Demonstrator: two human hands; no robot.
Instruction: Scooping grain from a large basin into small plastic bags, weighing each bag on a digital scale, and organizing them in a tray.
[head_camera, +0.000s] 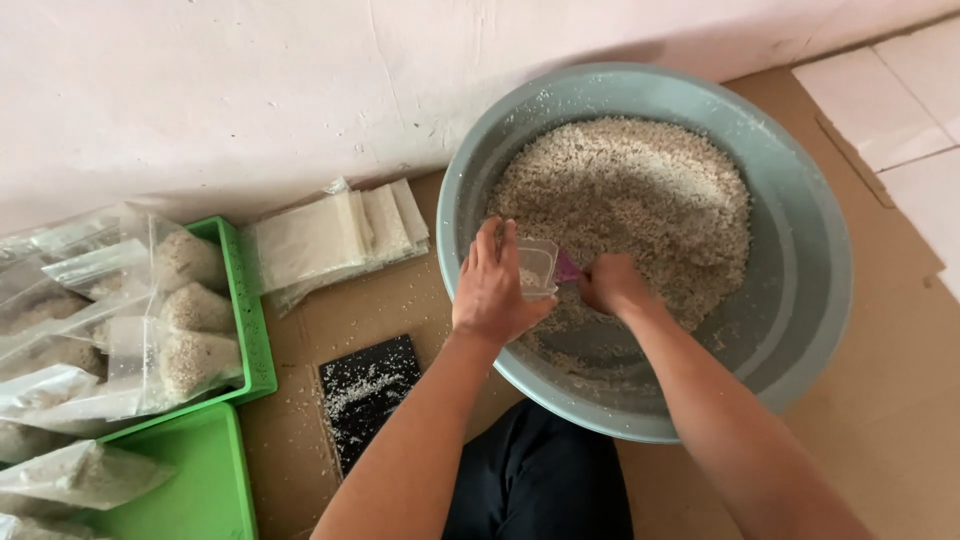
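A large grey basin (800, 230) sits on brown cardboard and holds a heap of pale grain (640, 200). Over its near-left part my left hand (490, 285) grips a small clear plastic container (537, 265) with some grain in it. My right hand (610, 285) is closed on a small pink scoop (567, 268), whose tip meets the container's side. Both hands hover just above the grain near the basin's front.
Left of the basin lies a stack of empty clear bags (335, 240). Green trays (245, 330) at the far left hold several filled clear bags (170, 350). A black flat scale (370, 395) dusted with grain lies on the cardboard. A white wall runs behind.
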